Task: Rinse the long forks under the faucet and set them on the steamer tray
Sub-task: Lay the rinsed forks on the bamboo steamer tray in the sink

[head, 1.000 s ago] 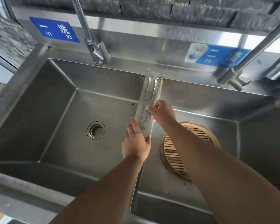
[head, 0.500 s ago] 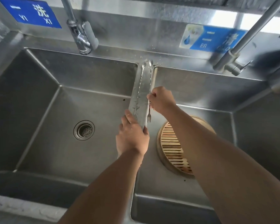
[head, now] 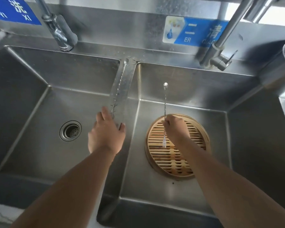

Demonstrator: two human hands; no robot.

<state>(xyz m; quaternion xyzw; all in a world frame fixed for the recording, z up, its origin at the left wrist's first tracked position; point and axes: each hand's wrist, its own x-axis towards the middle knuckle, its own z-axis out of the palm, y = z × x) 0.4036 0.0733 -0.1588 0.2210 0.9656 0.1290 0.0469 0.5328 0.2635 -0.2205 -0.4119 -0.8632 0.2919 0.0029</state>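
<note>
Head view, single frame. My right hand (head: pixel 175 127) is closed around one long fork (head: pixel 164 112), pinched near mid-shaft, tines pointing down toward me over the steamer tray (head: pixel 202 134), rounded handle end pointing to the back wall of the right basin (head: pixel 155 186). My left hand (head: pixel 105 134) lies flat and slack on the divider ridge (head: pixel 122 89) between the basins, fingers touching a second fork (head: pixel 118 94) that rests lengthwise along the wet ridge; nothing is gripped there.

Step in hand, as I judge it: rinse the held fork, then lay it on the tray. No water stream is visible from either faucet, so the right faucet (head: pixel 219 53) likely needs opening first. Hold the fork by the shaft, tines downward so water runs off, turn it under the flow, then set it flat across the slats so the tines cannot drop through a gap.

Counts:
- forks: two seen (one held, one on ridge)
- steamer trays: one
- faucets: two
- basins: two
- drain (head: pixel 70 130): one visible, left basin
</note>
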